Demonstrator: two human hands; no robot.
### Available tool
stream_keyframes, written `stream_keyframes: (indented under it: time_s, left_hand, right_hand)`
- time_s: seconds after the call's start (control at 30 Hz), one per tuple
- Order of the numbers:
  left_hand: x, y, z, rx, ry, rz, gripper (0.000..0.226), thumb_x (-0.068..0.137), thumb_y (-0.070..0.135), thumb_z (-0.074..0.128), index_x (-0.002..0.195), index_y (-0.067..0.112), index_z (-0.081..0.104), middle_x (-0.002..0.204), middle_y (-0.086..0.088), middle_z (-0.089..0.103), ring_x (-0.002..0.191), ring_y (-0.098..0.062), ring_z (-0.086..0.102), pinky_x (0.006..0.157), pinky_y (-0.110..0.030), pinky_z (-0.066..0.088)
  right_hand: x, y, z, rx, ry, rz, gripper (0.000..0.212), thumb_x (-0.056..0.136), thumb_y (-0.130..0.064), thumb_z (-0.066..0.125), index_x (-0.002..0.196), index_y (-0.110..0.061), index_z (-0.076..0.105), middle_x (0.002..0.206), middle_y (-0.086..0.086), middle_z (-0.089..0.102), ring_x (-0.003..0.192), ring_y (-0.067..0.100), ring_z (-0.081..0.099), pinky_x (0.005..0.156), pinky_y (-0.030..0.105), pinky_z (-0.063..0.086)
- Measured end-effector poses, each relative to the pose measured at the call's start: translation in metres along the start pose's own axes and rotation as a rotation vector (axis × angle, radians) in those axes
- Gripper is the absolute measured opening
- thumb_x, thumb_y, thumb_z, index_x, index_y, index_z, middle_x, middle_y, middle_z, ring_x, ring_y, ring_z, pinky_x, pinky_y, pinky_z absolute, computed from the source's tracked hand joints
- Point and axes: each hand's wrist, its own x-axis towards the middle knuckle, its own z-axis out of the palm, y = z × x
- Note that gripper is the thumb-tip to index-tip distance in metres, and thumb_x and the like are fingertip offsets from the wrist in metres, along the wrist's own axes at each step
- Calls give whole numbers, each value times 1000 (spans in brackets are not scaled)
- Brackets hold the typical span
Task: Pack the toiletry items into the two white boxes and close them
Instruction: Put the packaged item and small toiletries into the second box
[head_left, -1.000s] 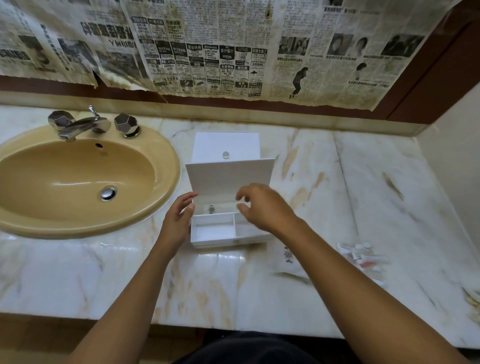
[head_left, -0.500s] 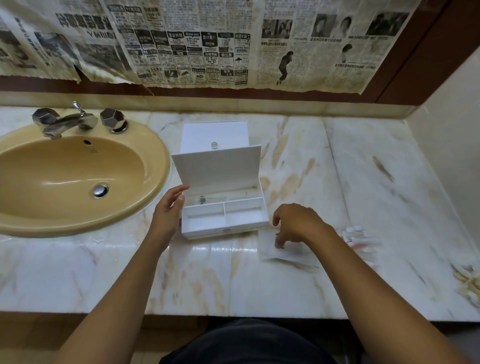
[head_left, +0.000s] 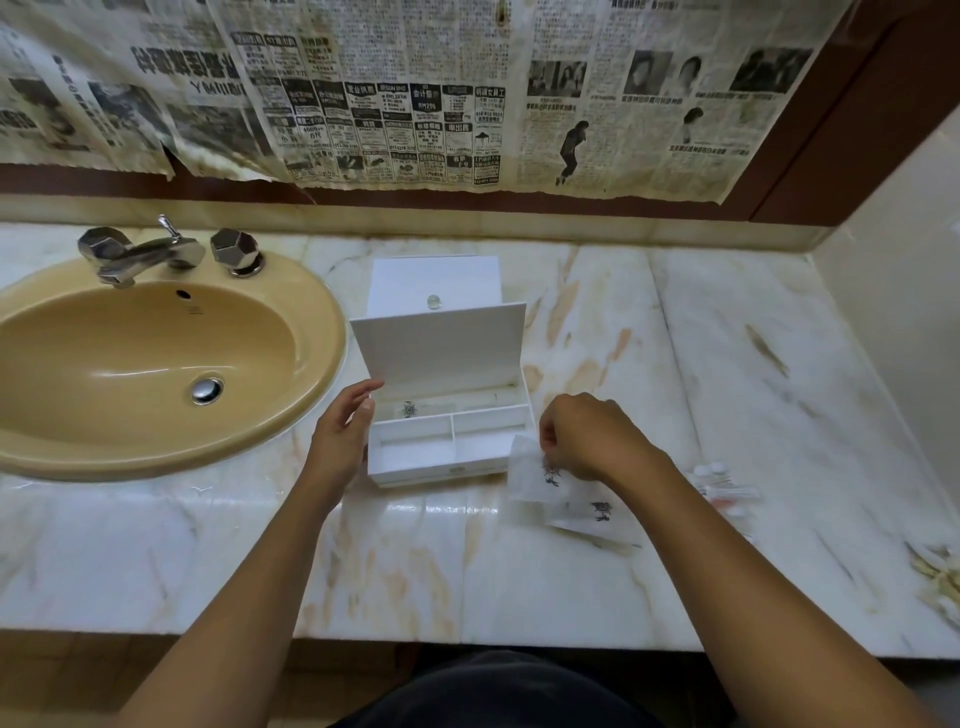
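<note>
- Open white box (head_left: 449, 439): stood on the marble counter (head_left: 753, 364) just right of the sink (head_left: 145, 364), its lid (head_left: 439, 348) raised upright at the back. Inside, a long rear compartment held a small clear packet (head_left: 415, 409) with a dark emblem; the two front compartments showed only white floor.
- Second white box (head_left: 435, 280): lay closed directly behind the first, a small clear knob (head_left: 434, 301) on its top.
- Left hand (head_left: 340, 436): rested against the open box's left wall, fingers nearly straight and apart, thumb at the rim, gripping nothing.
- Right hand (head_left: 587, 441): was just right of the box, fingers curled and pinched together on the upper edge of a translucent sachet (head_left: 530, 475), which was lifted at that edge.
- Another sachet (head_left: 597, 512) with a dark emblem: lay flat on the counter beneath the right wrist, partly under the first.
- Remaining toiletry items (head_left: 719, 486): a blurred cluster of small white and pinkish pieces sat on the counter beyond the right forearm, apart from both boxes.
- Background: chrome tap (head_left: 150, 254) at the sink; newspaper sheets (head_left: 415, 93) covered the wall above.
</note>
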Motion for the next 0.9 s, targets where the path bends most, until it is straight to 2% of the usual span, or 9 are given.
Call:
stream_keyframes:
  time_s: [0.1,0.37,0.43,0.5,0.57,0.63,0.73,0.83,0.9]
  left_hand:
    - [0,1,1,-13,0,0,27,103,31,45,109,50,63,119,8,59,111,-18,55,90,-42,48]
    - [-2,4,1,-4,7,13,24,103,30,46,114,42,63,119,18,59,118,-14,54,101,-50,48]
    - [-3,5,1,-2,10,30,25,103,27,45,115,39,63,120,17,59,110,-2,57,96,-37,51]
    - [-5,8,2,17,15,47,27,104,20,42,116,34,61,121,12,59,92,15,56,80,-10,48]
    - [-4,9,2,37,18,51,28,104,17,40,118,31,60,123,10,58,91,18,54,72,1,41]
    - [-3,8,1,17,6,44,27,104,21,42,117,35,61,125,10,57,106,4,55,82,-8,44]
    - [-2,5,0,-57,-14,-7,26,104,25,44,112,42,63,120,13,59,105,-11,57,81,-36,52]
    - [-2,4,-2,-76,-22,0,26,103,26,45,113,42,64,123,12,59,110,-10,58,86,-37,53]
    - [-2,5,-2,-61,-19,14,26,103,24,45,114,39,63,126,9,58,112,-5,56,84,-27,51]
  right_hand:
    - [-5,-18,-18,53,89,-62,9,84,-9,63,78,-15,66,87,3,66,80,21,57,82,30,41]
    - [12,-82,-17,195,302,-225,6,84,-18,68,83,-17,73,90,1,67,83,21,61,67,27,43]
    - [20,-97,-9,178,311,-257,7,85,-19,67,86,-16,74,90,4,69,83,24,62,68,29,47]
    - [27,-109,0,134,310,-285,7,84,-16,67,85,-14,73,85,6,69,79,25,63,66,28,47]
    - [32,-116,7,73,295,-309,9,84,-9,63,85,-12,72,81,7,67,74,25,62,63,28,46]
    - [37,-121,13,20,272,-328,10,87,-7,59,89,-10,68,79,7,62,70,23,55,64,30,45]
    - [42,-124,20,-40,255,-355,9,91,-5,54,90,-7,63,78,8,51,69,23,47,66,31,43]
    - [43,-128,25,-64,236,-374,11,92,-4,51,95,-5,61,86,12,56,72,25,47,66,32,38]
    - [43,-131,28,-63,206,-381,15,92,-3,49,101,-3,61,97,15,61,81,29,56,68,33,38]
